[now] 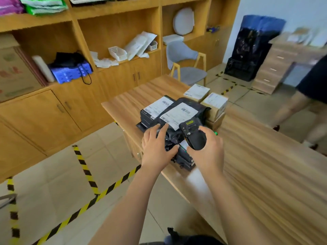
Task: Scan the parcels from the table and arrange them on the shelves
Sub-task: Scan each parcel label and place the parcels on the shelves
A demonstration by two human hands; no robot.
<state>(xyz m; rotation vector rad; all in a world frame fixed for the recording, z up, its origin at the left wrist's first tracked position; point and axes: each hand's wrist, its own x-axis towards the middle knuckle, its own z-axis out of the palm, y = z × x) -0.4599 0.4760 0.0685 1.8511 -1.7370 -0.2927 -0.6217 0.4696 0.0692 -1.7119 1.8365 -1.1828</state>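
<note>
A black plastic-wrapped parcel (pixel 184 110) with a white barcode label lies on top of a pile at the near left corner of the wooden table (pixel 256 165). My left hand (pixel 157 145) rests on its near edge, fingers spread over the black wrap. My right hand (pixel 207 149) grips a black handheld scanner (pixel 192 135), held just above the parcel's near right side. A black box (pixel 155 108) with a white label sits behind and left of it. Two brown cardboard boxes (pixel 215 105) with labels stand to the right.
Wooden shelves (pixel 115 41) along the left wall hold white mailers, small white baskets, a blue crate and coloured bags. A grey chair (pixel 185 64) stands beyond the table. Yellow-black tape marks the floor. A person's legs (pixel 300 110) are at the right.
</note>
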